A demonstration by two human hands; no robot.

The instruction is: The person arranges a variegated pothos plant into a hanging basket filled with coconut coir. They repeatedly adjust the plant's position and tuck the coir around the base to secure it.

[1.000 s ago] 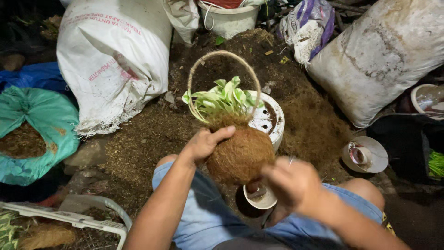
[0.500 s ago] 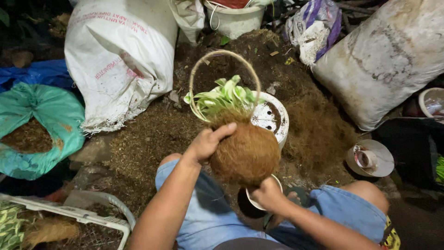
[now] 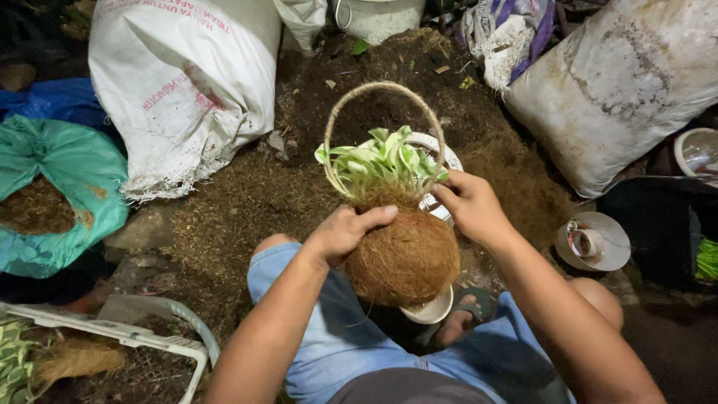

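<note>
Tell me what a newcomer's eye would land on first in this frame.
First, the round brown fibre ball at centre, with green-and-white leaves sprouting from its top under a looped rope handle. The left hand grips its upper left side and the right hand its upper right. Behind, a big white sack stands upper left and a teal bag of brown fibre lies at the left edge.

Person seen from above: bare forearms, bare left hand (image 3: pixel 345 232) and right hand (image 3: pixel 470 207), light-blue denim shorts (image 3: pixel 329 337), dark-grey shirt hem (image 3: pixel 407 387), green sandal strap (image 3: pixel 479 299).
</note>
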